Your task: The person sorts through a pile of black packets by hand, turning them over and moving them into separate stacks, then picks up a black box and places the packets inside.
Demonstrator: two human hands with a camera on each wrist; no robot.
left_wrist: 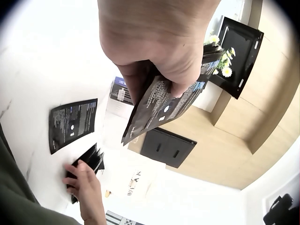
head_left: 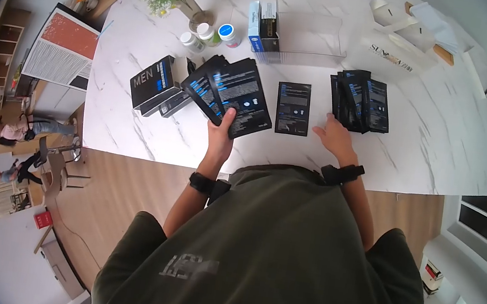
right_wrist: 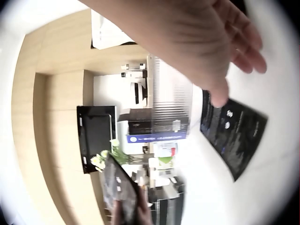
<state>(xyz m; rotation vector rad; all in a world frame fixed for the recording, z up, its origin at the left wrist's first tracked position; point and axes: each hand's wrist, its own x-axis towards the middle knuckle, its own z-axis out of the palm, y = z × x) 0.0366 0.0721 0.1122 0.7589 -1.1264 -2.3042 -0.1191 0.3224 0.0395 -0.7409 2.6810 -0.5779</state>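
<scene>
Several black sachets (head_left: 245,96), fanned out, are gripped by the left hand (head_left: 219,136), its thumb on the front one. In the left wrist view that hand (left_wrist: 159,42) pinches the sachets (left_wrist: 161,101) from above. One single sachet (head_left: 292,109) lies flat on the table between the hands. The right hand (head_left: 337,141) is beside a loose pile of sachets (head_left: 360,100), holding nothing that shows. In the right wrist view its fingers are extended and slightly bent, with the thumb over the single sachet (right_wrist: 234,133); touching or not, I cannot tell.
Black MEN boxes (head_left: 156,87) stand at the left. Behind are several white jars (head_left: 208,35), a flower vase (head_left: 199,21), a blue and black box (head_left: 264,27) and a clear acrylic holder (head_left: 315,38). A paper bag (head_left: 396,43) lies at the back right of the marble table (head_left: 430,153).
</scene>
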